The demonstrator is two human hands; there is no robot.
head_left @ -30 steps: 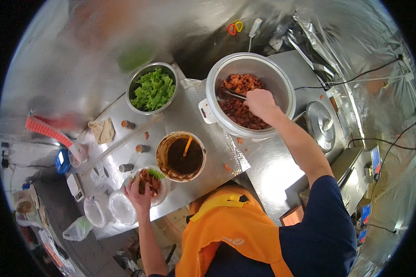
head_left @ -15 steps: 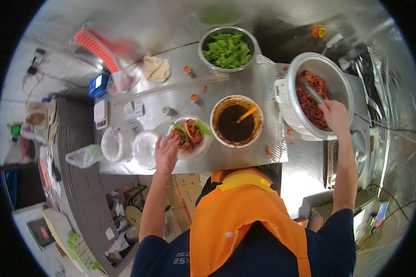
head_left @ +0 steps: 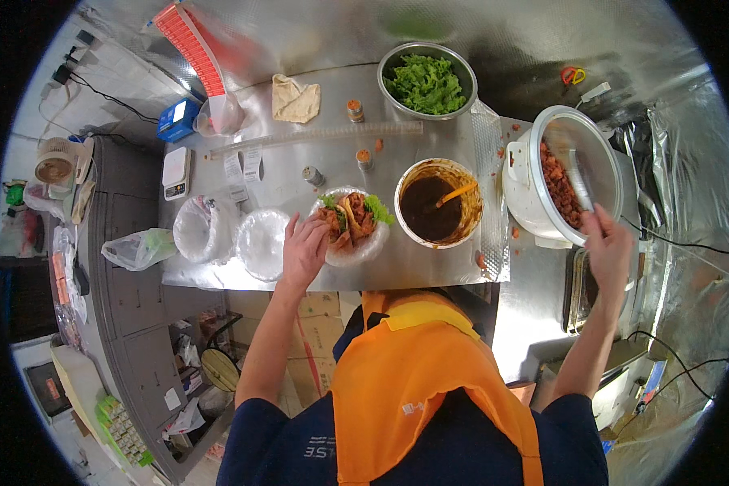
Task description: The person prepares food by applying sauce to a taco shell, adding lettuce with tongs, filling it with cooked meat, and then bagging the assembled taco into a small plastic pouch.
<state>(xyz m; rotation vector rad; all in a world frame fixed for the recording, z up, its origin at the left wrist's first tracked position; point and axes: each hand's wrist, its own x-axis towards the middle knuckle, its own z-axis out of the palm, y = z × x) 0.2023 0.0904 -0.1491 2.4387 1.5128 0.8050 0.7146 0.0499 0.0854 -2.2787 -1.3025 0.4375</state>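
Note:
My left hand (head_left: 305,249) rests at the left rim of a plastic-lined bowl (head_left: 356,257), its fingers apart and touching or close to the filled wraps (head_left: 351,219). These thin wraps hold chopped reddish-brown meat, with green lettuce sticking out. At the right, my right hand (head_left: 611,251) grips a long metal utensil (head_left: 577,188), blurred by motion, so its exact kind is unclear. It reaches into a white rice cooker (head_left: 522,194) over the chopped meat (head_left: 557,193). Between the hands stands a tub of dark sauce (head_left: 433,206) with an orange-handled tool (head_left: 457,194) in it.
A steel bowl of lettuce (head_left: 427,85) stands at the back. Spice jars (head_left: 355,111), a cloth (head_left: 295,99) and a long clear strip (head_left: 324,136) lie behind the bowl. Leftward are an empty lined bowl (head_left: 261,245), stacked lined bowls (head_left: 201,229) and a scale (head_left: 176,173).
My right hand and the metal utensil have moved toward the cooker's near side, and the utensil is now blurred. My left hand stays beside the wraps. The whole view has shifted slightly.

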